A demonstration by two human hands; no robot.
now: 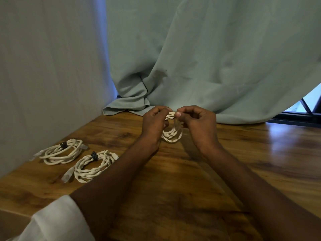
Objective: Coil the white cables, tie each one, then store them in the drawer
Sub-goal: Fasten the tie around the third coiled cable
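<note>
A small coiled white cable (171,135) hangs between my two hands above the wooden table (191,171). My left hand (153,123) grips the coil's top from the left. My right hand (195,121) pinches the same top part from the right, thumb and forefinger together. Whether a tie is on this coil is hidden by my fingers. Two other coiled white cables lie on the table at the left: the far one (60,151) and the near one (94,165), each bound with a dark tie.
A pale green curtain (199,58) hangs behind the table and bunches on its back edge. A light wall (48,75) borders the left side. A window frame (302,110) shows at the far right. No drawer is in view.
</note>
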